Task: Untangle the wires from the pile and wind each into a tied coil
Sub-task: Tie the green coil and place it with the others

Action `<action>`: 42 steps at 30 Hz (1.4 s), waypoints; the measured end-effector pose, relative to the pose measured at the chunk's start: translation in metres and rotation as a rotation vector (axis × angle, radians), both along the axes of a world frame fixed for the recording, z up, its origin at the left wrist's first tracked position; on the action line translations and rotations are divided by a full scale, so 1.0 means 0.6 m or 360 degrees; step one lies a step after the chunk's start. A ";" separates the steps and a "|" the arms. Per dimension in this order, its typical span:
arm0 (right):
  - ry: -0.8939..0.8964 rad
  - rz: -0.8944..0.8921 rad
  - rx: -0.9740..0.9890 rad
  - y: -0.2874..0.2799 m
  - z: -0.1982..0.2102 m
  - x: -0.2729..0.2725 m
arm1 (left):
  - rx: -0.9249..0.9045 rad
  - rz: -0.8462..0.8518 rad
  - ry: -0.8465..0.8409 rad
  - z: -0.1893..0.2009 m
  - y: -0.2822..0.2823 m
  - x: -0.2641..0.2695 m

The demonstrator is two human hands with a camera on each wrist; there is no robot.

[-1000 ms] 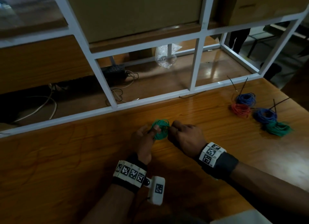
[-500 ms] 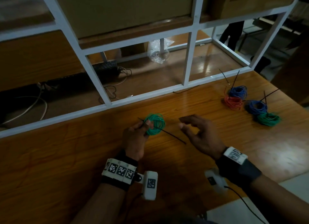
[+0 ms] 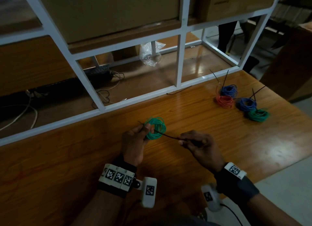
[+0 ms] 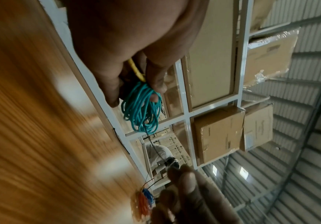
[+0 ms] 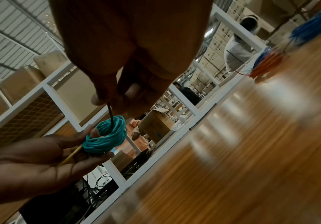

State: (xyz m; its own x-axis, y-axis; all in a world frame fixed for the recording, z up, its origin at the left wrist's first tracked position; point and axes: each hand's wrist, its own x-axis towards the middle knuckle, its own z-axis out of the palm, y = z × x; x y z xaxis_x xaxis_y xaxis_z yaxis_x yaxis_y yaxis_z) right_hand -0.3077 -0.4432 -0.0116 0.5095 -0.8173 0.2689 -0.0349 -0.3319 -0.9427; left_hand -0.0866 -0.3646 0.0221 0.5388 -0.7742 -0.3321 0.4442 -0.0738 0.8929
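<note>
L hand (image 3: pixel 135 141) pinches green coil (image 3: pixel 156 128) above table (image 3: pixel 67 158); R hand (image 3: pixel 199 144) grips black tie (image 3: pixel 168 136) threaded thru it. Risk: loose pinch, loops spring apart.

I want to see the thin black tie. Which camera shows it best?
The head view: the thin black tie runs from the green wire coil to the right hand. The wrist views show short, partly hidden stretches.

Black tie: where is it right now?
In the head view the black tie runs through the green coil held by the left hand, its free end pinched by the right hand above the table.
</note>
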 end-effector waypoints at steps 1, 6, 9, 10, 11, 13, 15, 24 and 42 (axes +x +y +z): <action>-0.0021 -0.0026 -0.0032 0.001 0.004 0.000 | 0.0029 -0.0032 -0.0137 -0.001 0.001 -0.005; 0.0050 -0.0139 -0.0075 0.005 0.035 0.014 | 0.0141 -0.0153 -0.0663 -0.004 -0.001 -0.028; 0.0059 -0.0203 -0.0164 0.009 0.059 0.033 | 0.0136 -0.0185 -0.0903 -0.001 0.000 -0.034; 0.0079 -0.0245 -0.0188 0.008 0.067 0.041 | 0.0145 -0.0206 -0.0982 0.002 0.001 -0.036; 0.0092 -0.0281 -0.0201 0.008 0.074 0.048 | 0.0160 -0.0235 -0.1073 0.004 0.001 -0.037; 0.0129 -0.0310 -0.0293 0.006 0.083 0.061 | 0.0168 -0.0278 -0.1244 0.010 0.002 -0.040; 0.0198 -0.0292 -0.0456 0.005 0.082 0.070 | 0.0156 -0.0292 -0.1364 0.016 0.001 -0.043; 0.0369 -0.0197 -0.0725 0.021 0.095 0.082 | 0.0104 -0.0282 -0.1705 0.037 0.011 -0.048; 0.0423 -0.0170 -0.0799 0.018 0.101 0.072 | 0.0165 -0.0297 -0.1834 0.036 0.014 -0.048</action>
State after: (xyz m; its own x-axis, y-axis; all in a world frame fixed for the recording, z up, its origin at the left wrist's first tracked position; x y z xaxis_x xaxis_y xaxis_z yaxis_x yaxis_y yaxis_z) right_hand -0.2642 -0.4325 0.0487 0.5341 -0.6734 0.5111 -0.3070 -0.7178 -0.6249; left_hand -0.1155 -0.3564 0.0437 0.4430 -0.8711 0.2120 -0.6491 -0.1486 0.7460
